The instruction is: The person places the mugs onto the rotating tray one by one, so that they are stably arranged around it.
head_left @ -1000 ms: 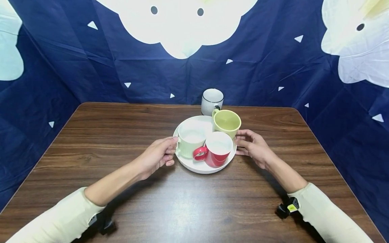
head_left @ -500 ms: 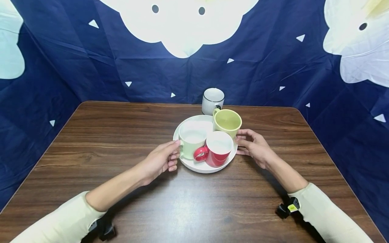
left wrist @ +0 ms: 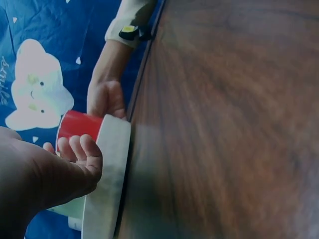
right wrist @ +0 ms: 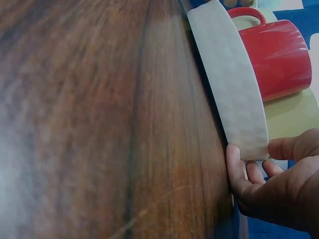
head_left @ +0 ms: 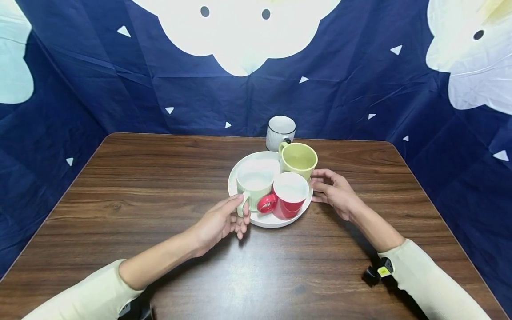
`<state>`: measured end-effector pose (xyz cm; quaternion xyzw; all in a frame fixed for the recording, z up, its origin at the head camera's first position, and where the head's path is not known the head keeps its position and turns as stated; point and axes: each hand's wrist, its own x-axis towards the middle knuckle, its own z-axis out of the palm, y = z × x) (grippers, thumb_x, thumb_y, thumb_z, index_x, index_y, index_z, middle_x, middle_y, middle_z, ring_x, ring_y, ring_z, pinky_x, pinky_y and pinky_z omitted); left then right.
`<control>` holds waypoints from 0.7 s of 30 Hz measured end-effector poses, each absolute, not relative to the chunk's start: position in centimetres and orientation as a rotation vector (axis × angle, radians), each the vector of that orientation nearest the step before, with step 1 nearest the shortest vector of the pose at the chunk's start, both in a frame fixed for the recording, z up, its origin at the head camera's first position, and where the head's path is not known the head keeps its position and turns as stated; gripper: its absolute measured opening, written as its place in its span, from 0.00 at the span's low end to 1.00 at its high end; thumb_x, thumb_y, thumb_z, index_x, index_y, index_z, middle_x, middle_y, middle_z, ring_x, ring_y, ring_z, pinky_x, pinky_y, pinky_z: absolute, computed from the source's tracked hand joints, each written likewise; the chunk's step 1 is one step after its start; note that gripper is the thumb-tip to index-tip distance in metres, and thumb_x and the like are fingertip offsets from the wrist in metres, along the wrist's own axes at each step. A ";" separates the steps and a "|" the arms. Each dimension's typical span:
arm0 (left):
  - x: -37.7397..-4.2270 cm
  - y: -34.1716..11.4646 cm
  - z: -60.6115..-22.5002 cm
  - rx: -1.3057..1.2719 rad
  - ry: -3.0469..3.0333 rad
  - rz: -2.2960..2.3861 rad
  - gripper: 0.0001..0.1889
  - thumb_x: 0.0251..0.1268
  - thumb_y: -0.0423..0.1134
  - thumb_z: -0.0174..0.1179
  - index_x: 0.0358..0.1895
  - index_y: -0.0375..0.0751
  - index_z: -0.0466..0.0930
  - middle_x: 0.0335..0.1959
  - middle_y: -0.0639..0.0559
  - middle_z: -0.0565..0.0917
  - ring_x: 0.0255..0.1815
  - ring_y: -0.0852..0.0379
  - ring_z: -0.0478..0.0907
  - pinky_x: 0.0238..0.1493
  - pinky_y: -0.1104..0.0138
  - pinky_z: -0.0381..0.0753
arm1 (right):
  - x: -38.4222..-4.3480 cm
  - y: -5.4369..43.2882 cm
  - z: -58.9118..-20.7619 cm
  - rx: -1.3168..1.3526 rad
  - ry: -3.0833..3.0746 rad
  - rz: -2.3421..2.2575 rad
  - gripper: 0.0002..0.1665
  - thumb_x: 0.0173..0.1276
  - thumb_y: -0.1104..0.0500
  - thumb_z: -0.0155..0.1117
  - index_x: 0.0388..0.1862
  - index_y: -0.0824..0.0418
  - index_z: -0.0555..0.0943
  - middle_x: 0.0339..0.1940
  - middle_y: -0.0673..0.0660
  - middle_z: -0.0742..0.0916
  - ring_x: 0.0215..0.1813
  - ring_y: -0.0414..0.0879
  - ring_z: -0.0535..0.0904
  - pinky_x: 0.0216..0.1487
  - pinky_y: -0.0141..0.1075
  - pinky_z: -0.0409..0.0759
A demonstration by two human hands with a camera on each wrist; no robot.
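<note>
A white round plate [head_left: 233, 183] with a raised rim carries three mugs. My left hand [head_left: 218, 224] pinches the handle of the pale green mug [head_left: 256, 199] between thumb and index finger, the other fingers loosely curled below. In the left wrist view the left hand [left wrist: 55, 172] hides most of that mug. A red mug [head_left: 287, 209] stands right beside it, handle pointing left. Behind the red one is a yellow-green mug [head_left: 299, 161]. At the plate's right edge my right hand [head_left: 334, 194] grips the rim, thumb above and fingers along the outer wall, as the right wrist view shows.
A white ribbed mug [head_left: 278, 135] with a dark rim line stands on the table behind the plate. The brown wooden table [head_left: 160, 178] ends at a dark blue cloth [head_left: 192, 93] with white cloud shapes at the back and sides.
My left hand has moved toward the front right, turning the pale green mug so its handle swings from the left toward me. The red mug has shifted slightly right. My right hand stays put.
</note>
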<state>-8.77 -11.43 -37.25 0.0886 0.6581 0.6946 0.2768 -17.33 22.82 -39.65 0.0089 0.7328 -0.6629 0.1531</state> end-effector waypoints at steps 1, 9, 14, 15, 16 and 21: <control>-8.7 -11.4 -37.3 0.252 1.765 1.866 0.20 0.96 0.51 0.37 0.46 0.43 0.73 0.43 0.50 0.78 0.40 0.55 0.78 0.43 0.68 0.83 | -17.4 22.8 -39.6 0.024 2.102 -1.901 0.27 0.85 0.69 0.59 0.79 0.73 0.68 0.58 0.56 0.80 0.53 0.36 0.87 0.58 0.36 0.94; -8.2 -10.8 -37.7 0.328 1.782 1.864 0.22 0.97 0.47 0.40 0.49 0.36 0.78 0.47 0.48 0.83 0.41 0.56 0.84 0.44 0.68 0.87 | -17.9 22.9 -39.5 0.021 2.129 -1.875 0.26 0.86 0.68 0.58 0.79 0.72 0.70 0.58 0.54 0.82 0.53 0.35 0.86 0.56 0.32 0.93; -8.0 -10.5 -37.8 0.349 1.795 1.849 0.22 0.97 0.47 0.42 0.52 0.31 0.79 0.49 0.46 0.84 0.42 0.55 0.84 0.44 0.67 0.87 | -18.4 22.9 -39.6 0.019 2.149 -1.854 0.26 0.87 0.68 0.57 0.79 0.71 0.70 0.59 0.54 0.83 0.53 0.35 0.86 0.55 0.32 0.92; -7.9 -10.5 -37.8 0.349 1.794 1.848 0.22 0.97 0.47 0.43 0.52 0.31 0.79 0.49 0.46 0.85 0.42 0.56 0.84 0.44 0.67 0.87 | -18.4 22.9 -39.6 0.022 2.150 -1.853 0.25 0.87 0.68 0.57 0.78 0.71 0.70 0.59 0.54 0.83 0.53 0.35 0.86 0.55 0.32 0.92; -7.9 -10.5 -37.8 0.350 1.792 1.847 0.23 0.97 0.47 0.43 0.53 0.31 0.79 0.49 0.46 0.85 0.42 0.56 0.85 0.45 0.67 0.87 | -18.5 22.8 -39.5 0.024 2.152 -1.851 0.25 0.87 0.68 0.57 0.78 0.71 0.71 0.59 0.53 0.83 0.53 0.35 0.86 0.54 0.32 0.92; -7.8 -10.4 -37.8 0.346 1.775 1.855 0.24 0.97 0.47 0.43 0.57 0.27 0.80 0.50 0.46 0.85 0.41 0.57 0.85 0.45 0.67 0.87 | -18.7 22.7 -39.4 0.034 2.155 -1.848 0.25 0.86 0.68 0.57 0.78 0.70 0.71 0.58 0.52 0.83 0.52 0.34 0.86 0.54 0.31 0.92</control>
